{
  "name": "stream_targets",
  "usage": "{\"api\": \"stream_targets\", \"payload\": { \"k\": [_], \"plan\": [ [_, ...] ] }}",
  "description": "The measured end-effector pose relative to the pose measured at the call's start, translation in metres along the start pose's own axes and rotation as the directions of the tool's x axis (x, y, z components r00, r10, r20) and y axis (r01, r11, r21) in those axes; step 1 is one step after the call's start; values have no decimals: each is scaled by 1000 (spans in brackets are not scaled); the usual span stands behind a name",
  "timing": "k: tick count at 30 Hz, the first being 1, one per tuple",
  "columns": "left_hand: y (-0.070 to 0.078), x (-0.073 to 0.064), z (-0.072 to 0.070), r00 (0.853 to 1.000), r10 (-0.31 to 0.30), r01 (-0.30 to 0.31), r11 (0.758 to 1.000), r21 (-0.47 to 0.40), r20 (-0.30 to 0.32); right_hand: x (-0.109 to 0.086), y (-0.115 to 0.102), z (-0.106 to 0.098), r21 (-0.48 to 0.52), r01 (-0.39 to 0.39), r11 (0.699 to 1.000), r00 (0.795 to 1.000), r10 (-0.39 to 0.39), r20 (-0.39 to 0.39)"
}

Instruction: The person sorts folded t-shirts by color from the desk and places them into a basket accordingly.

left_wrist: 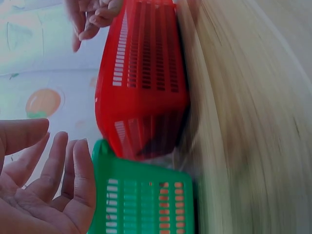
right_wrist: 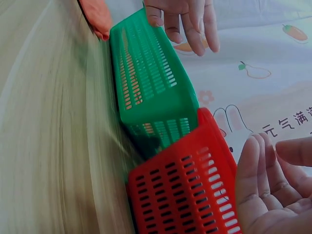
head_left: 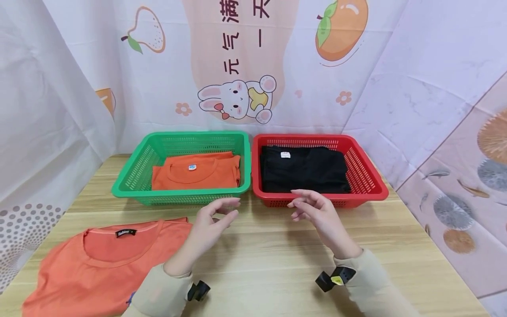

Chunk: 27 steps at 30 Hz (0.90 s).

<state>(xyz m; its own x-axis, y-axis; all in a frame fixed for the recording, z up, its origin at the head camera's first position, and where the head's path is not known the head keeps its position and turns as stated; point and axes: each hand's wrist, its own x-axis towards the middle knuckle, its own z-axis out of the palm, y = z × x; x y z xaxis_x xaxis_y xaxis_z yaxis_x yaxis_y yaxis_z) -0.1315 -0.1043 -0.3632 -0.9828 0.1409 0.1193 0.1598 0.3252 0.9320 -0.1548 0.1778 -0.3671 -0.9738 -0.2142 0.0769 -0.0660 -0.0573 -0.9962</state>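
Observation:
My left hand (head_left: 211, 222) hovers in front of the green basket (head_left: 182, 193), fingers relaxed and nothing in them. Before the red basket (head_left: 317, 200) my right hand (head_left: 314, 211) is held up, also with nothing in it. Folded orange T-shirts (head_left: 198, 173) lie in the green basket; folded black clothing (head_left: 303, 169) with a white label lies in the red one. An orange-red T-shirt (head_left: 115, 264) with a dark neck label is spread on the table at left, partly covered in view by my left forearm. Both wrist views show relaxed hands beside the baskets.
The two baskets stand side by side at the back of the wooden table (head_left: 261, 273). Behind them hangs a white printed curtain (head_left: 158, 88) with fruit and a rabbit. Patterned cloth (head_left: 455, 176) borders the right side. Small black cameras sit on both wrists.

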Motion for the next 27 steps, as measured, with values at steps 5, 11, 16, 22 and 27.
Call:
{"api": "stream_targets", "payload": {
  "k": [5,11,16,22,27],
  "plan": [
    [-7,-6,-14,998,-34,35,999,31,-47,0,4,9,2,-11,1000,999,11,31],
    [-18,-16,-32,994,-68,75,994,76,-84,0,9,19,2,-28,1000,997,28,67],
    [-24,-22,-49,993,-69,79,990,113,-91,3,15,25,-19,-19,1000,992,21,128],
    [-31,-28,-68,991,-72,93,978,187,-116,5,19,35,-65,-14,998,984,25,176],
    [-35,-33,-83,988,-97,121,968,220,-116,7,21,43,-86,-32,996,978,49,203]
  ]
}}
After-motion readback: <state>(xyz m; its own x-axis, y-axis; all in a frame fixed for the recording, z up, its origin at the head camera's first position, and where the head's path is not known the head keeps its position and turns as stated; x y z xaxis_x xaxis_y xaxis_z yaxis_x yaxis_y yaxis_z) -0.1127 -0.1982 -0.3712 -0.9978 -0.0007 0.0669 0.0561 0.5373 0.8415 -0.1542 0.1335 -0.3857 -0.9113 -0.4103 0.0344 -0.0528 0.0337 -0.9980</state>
